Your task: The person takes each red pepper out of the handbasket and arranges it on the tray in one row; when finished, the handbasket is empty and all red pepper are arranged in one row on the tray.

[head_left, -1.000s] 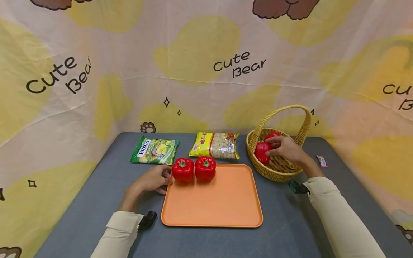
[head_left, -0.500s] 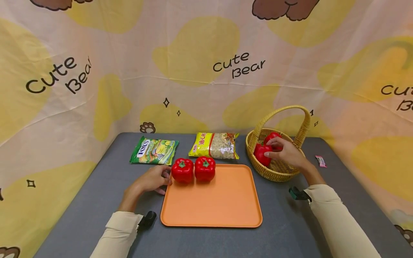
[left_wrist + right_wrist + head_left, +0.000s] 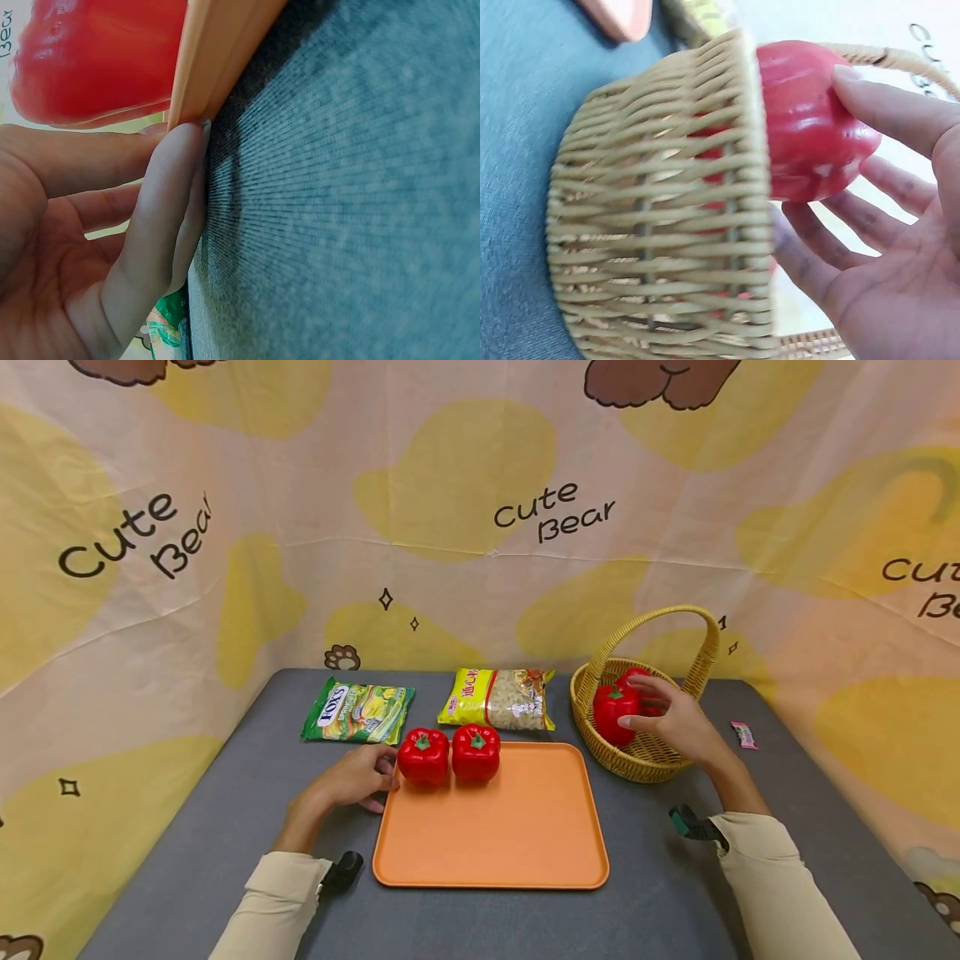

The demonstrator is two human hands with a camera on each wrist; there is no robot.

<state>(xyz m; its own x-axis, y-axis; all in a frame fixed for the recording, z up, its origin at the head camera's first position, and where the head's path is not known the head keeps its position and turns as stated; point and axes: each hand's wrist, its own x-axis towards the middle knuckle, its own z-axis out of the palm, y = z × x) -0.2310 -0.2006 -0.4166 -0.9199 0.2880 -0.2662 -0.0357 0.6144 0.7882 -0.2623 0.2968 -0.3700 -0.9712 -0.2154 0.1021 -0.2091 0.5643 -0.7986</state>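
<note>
Nearest us, cream sleeves (image 3: 277,893) cross a gray tabletop (image 3: 645,877) that runs in front of the orange tray (image 3: 491,835). Its flat surface stretches, as we see it, to the front rim and the right edge, leaving room along both. At its left edge, the person's left hand (image 3: 360,777) pinches the rim between thumb and fingers. Two red bell peppers (image 3: 424,764) stand upright, side by side, toward the tray's back left corner. Farther right, a strip of tabletop separates the tray from the woven basket (image 3: 637,768); a small pink packet (image 3: 745,735) lies to the basket's right. The right hand (image 3: 671,718) reaches over the rim, fingers loosely spread about the front bell pepper (image 3: 613,718); we cannot quite tell whether the thumb tip touches it. This pepper sits inside the basket near its left wall, rising above the rim, with a rear bell pepper (image 3: 628,677) partly hidden behind it. Beyond the tray we find a green Fox's bag (image 3: 360,712) and, near the basket, a yellow macaroni bag (image 3: 498,699). Last, the Cute Bear backdrop (image 3: 450,510) hangs along the far edge.
</note>
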